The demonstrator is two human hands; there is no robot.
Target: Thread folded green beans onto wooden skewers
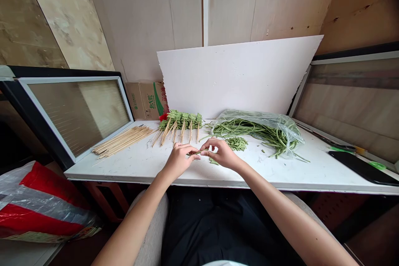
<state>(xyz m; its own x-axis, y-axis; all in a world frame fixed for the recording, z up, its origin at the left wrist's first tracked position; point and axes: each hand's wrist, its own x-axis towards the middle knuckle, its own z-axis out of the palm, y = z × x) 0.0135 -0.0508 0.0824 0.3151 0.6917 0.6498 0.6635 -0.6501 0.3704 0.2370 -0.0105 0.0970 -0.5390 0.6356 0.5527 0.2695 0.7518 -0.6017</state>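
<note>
My left hand (181,158) and my right hand (222,153) meet above the front middle of the white table (124,165). Between their pinched fingertips they hold a thin green long bean (197,153), partly covered by the fingers. Under my right hand lie a few cut bean pieces (213,161), half hidden. A pile of short cut beans (236,144) sits just beyond that hand. Behind my left hand are stacked bean skewers (183,121), green pieces threaded on sticks that point toward me.
Loose bamboo sticks (124,139) lie at the left. A clear plastic bag (258,118) of whole long beans (243,126) spreads along the back right. A black phone (363,167) and scissors (341,146) rest far right. A white board (237,79) and a cardboard box (146,99) stand behind.
</note>
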